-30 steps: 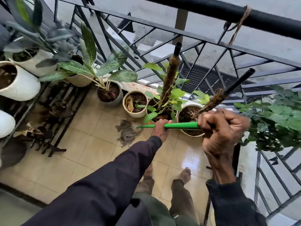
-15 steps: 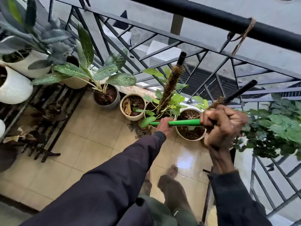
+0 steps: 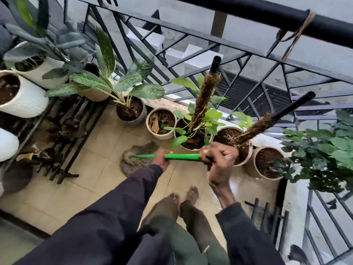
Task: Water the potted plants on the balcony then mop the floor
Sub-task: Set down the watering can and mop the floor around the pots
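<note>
Green, smooth mop handle meets a shaggy grey-brown mop head on glossy beige floor tiles; left hand and right hand curl around the handle.

mop handle: smooth green, plastic-looking. mop head – frayed cloth strings. floor tiles beige, glossy wet patch at 5 o'clock. railing matt black metal, plant poles – rough fibre wrap.

Green mop handle runs almost level, left to right; its ragged grey mop head lies flat on the beige tiled floor, just beside the potted plants.
</note>
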